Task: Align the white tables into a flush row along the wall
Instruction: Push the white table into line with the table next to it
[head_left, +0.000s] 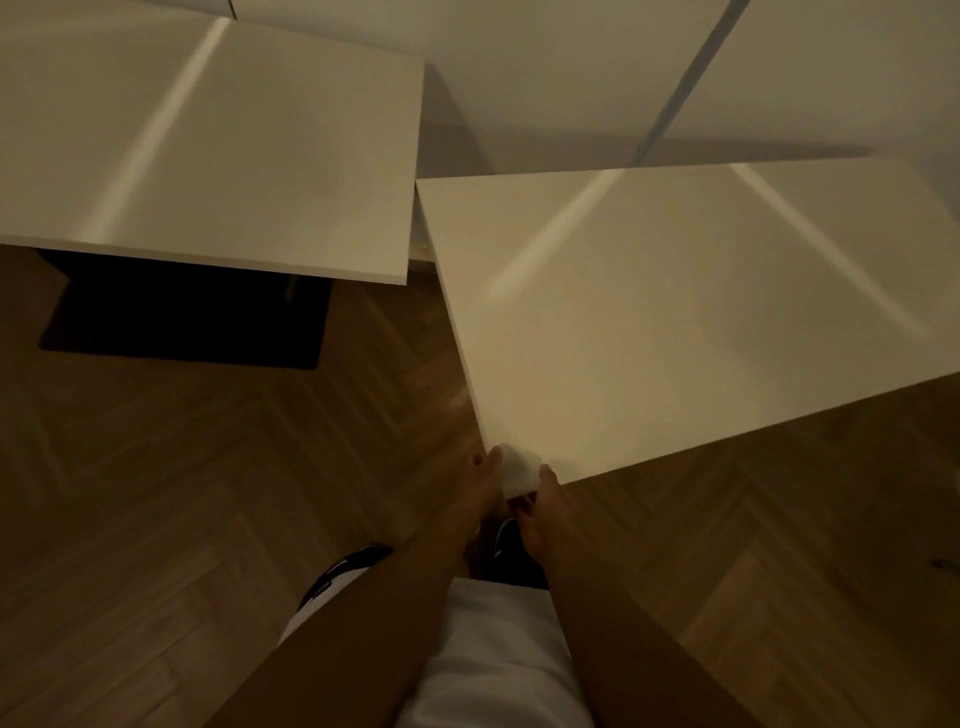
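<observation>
Two white tables stand by the wall. The left table (218, 140) sits close to the wall at the upper left. The right table (675, 306) stands askew, its near corner swung out toward me and its far left corner almost touching the left table. My left hand (480, 499) grips the left side of that near corner. My right hand (543, 512) grips the front edge of the same corner, fingers under it.
A white wall (545, 78) with a thin grey strip (685, 88) runs behind both tables. A black base (182, 317) lies on the herringbone wood floor (156, 493) under the left table. My white clothing shows at the bottom.
</observation>
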